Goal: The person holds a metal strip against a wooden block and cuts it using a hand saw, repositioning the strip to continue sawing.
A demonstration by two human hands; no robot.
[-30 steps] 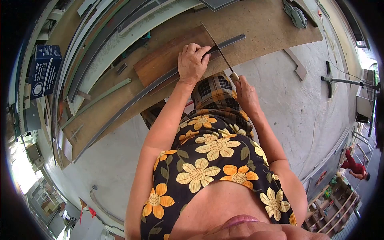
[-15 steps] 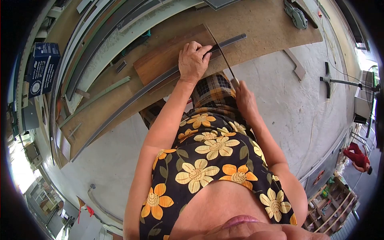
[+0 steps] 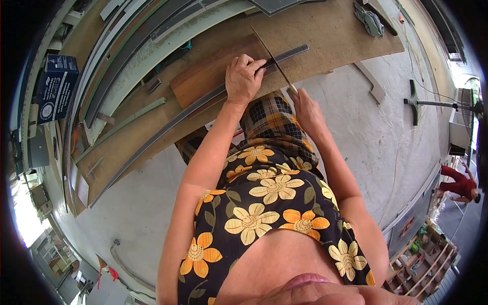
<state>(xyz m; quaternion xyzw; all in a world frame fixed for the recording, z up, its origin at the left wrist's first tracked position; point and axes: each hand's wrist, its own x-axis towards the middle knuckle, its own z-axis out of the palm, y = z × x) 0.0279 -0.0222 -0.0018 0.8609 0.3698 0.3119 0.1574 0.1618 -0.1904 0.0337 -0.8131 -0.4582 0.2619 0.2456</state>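
My left hand (image 3: 243,80) presses a long dark grey strip (image 3: 161,123) down onto a brown wooden board (image 3: 202,76), its thumb and fingers pinching the strip beside the cut. In my right hand (image 3: 309,113), closed around the handle, is a saw (image 3: 271,57) with a thin straight blade seen edge-on. The blade lies across the strip just right of my left fingertips, near the board's right end. A short length of the strip sticks out past the blade.
The brown workbench (image 3: 335,38) carries long strips (image 3: 127,66) stacked at the left and a grey-green cloth (image 3: 370,23) at the far right. A dark blue box (image 3: 57,86) stands left. Beyond the concrete floor, a person in red (image 3: 460,185) is at the right.
My right hand has pushed the saw forward, away from my body, across the strip. My left hand stays on the strip. The person in red has shifted position.
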